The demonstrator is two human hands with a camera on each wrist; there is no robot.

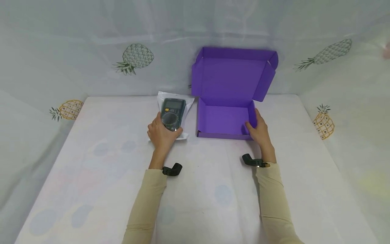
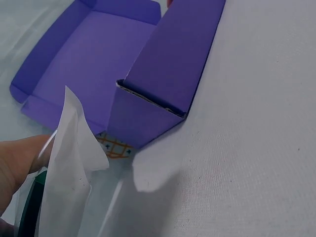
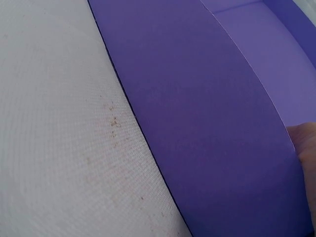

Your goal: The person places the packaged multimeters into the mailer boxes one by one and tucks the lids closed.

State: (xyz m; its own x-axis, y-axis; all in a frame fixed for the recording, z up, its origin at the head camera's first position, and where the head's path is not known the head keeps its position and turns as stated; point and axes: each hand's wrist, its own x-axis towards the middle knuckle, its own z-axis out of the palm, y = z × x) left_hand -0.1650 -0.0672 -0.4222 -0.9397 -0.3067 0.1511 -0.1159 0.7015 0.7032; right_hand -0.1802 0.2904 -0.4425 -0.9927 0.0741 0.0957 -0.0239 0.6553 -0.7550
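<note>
Sleeves [image 1: 143, 206] foremost: curled left hand [image 1: 162, 137] grips multimeter [image 1: 173, 110], right hand [image 1: 261, 131] pinches box [image 1: 224, 118].

The left arm [image 1: 144, 206], sleeved, stretches from near to far, slanting rightward; the left grip [image 1: 162, 134] holds, thumb spread to the right of the fingers. The right arm [image 1: 273, 200], also sleeved, extends far, leaning leftward; the right grip [image 1: 260, 132] pinches, thumb left of the fingers.

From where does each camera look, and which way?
Head: worn there, facing forward and down at the table; left hand, right hand and sleeves show.
Left wrist: worn there, facing past the white bag toward the purple box; the left hand partly shows.
Right wrist: worn there, facing the box; the right hand partly shows.
Both wrist views share the box.
</note>
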